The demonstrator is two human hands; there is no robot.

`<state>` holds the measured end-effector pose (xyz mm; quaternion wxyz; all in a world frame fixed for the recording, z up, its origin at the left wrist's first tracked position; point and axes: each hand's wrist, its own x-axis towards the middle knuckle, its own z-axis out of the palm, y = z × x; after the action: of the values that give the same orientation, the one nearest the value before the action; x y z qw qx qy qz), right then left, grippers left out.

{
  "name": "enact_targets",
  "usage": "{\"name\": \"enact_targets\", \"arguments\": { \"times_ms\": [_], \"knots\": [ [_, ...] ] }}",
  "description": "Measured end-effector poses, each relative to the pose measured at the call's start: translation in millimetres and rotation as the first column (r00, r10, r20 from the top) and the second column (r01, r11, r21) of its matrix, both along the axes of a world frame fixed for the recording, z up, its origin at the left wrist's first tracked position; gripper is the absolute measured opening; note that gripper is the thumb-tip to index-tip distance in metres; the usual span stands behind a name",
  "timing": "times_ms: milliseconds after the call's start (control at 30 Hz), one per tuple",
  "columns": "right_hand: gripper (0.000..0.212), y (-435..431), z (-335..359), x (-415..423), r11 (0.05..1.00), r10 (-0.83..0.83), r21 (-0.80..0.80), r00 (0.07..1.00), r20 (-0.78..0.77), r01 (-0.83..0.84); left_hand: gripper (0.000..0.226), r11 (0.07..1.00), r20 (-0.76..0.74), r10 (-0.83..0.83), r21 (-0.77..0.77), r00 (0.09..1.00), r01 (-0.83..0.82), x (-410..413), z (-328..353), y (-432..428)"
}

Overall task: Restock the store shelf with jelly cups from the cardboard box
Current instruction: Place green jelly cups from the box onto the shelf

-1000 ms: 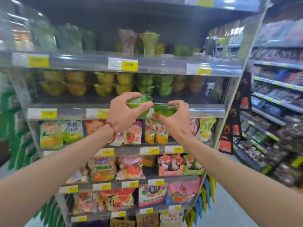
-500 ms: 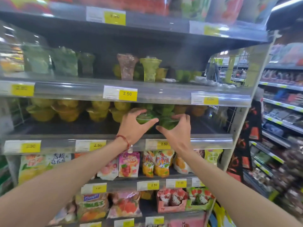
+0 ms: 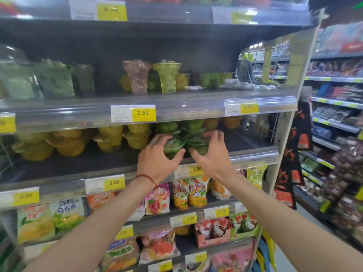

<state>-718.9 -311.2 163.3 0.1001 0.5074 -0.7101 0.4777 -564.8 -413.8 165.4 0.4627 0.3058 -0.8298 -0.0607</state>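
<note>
My left hand (image 3: pixel 157 160) grips a green jelly cup (image 3: pixel 172 146) over the dark shelf (image 3: pixel 78 165), fingers curled round its sides. Beside it, my right hand (image 3: pixel 211 156) grips a second green jelly cup (image 3: pixel 198 145). Both cups sit side by side just inside the shelf's front rail, in front of stacked green jelly cups (image 3: pixel 176 127). Whether the held cups touch the shelf floor is hidden by my fingers. Yellow jelly cups (image 3: pixel 110 138) are stacked to the left. The cardboard box is out of view.
Orange cups (image 3: pixel 229 121) stand at the back right of the same shelf. The shelf above (image 3: pixel 176 108) carries tall cups and bags. Snack bags fill the shelves below. An aisle with another rack (image 3: pixel 337 122) lies to the right.
Both hands have carried the two green cups from in front of the rail forward onto the shelf. The camera has come closer and tilted up.
</note>
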Motion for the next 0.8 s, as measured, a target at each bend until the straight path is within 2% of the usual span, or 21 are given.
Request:
{"name": "enact_targets", "arguments": {
  "times_ms": [233,467,700,800],
  "knots": [
    [0.057,2.9,4.1,-3.3,0.997,-0.035,0.071,0.998,0.053,0.031,0.044,0.999,0.024,-0.007,-0.036,1.000,0.008,1.4,-1.3,3.1],
    [0.058,7.4,2.8,-8.1,0.988,0.014,0.153,1.000,-0.006,-0.013,0.041,0.999,0.039,-0.020,-0.030,0.999,0.021,4.4,-1.8,5.8],
    [0.056,14.3,6.6,-21.4,0.968,0.158,0.191,0.986,0.046,-0.164,0.046,0.996,0.100,0.090,0.018,0.991,-0.092,-0.5,4.1,24.1],
    [0.061,18.3,-3.3,-20.8,0.969,0.155,0.201,0.988,-0.029,-0.146,0.055,0.981,0.103,0.178,0.052,0.979,-0.184,-4.4,3.8,36.3]
  ]
}}
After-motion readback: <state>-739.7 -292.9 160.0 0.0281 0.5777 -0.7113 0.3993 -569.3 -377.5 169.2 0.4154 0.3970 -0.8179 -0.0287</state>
